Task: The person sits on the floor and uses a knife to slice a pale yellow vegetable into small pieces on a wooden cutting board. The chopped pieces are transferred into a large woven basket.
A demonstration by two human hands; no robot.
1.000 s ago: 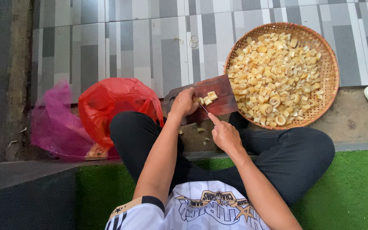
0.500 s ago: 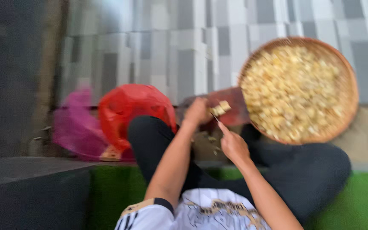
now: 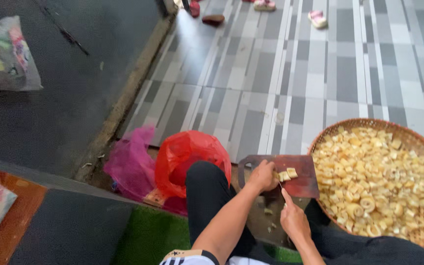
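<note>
The person sits low at the edge of the tiled floor (image 3: 290, 78), knees up in black trousers, and works over a dark reddish chopping board (image 3: 290, 179) that lies between the legs. The board's long axis runs left to right across the view, with a small handle hole at its left end, so it points toward the red plastic bag (image 3: 190, 157) on one side and the basket on the other.

The left hand (image 3: 262, 175) is curled over the left part of the board, fingers pressed down beside a few pale yellow cut pieces (image 3: 287, 174) sitting near the board's middle. The right hand (image 3: 294, 221) is closed round a thin knife (image 3: 280, 187); only a sliver of the blade shows, pointing up and away from the body toward those pieces, its tip just beside them.

Just right of the board, touching or nearly so, a round woven basket (image 3: 418, 142) lies flat, heaped with the same yellow chunks (image 3: 374, 176). A few scraps lie on the ground below the board. A pink plastic bag (image 3: 133, 159) slumps against the red one. A clear bag (image 3: 3, 54) rests on the dark pavement far left, and small shoes (image 3: 317, 18) stand well apart at the top
</note>
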